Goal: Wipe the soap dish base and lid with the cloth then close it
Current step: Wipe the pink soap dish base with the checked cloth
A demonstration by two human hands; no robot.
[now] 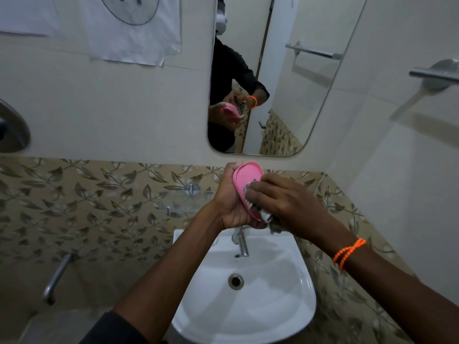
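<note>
My left hand grips a pink oval soap dish part from behind, tilted upright above the basin, its inner face turned toward me. I cannot tell whether it is the base or the lid. My right hand presses a grey-and-white patterned cloth against the lower half of that pink face; most of the cloth is hidden under the fingers. An orange bead bracelet sits on my right wrist. The other half of the dish is out of sight.
A white wash basin with a chrome tap and drain lies below the hands. A glass shelf on the leaf-patterned tiles is left of them. A mirror hangs above; towel bars are on the right wall.
</note>
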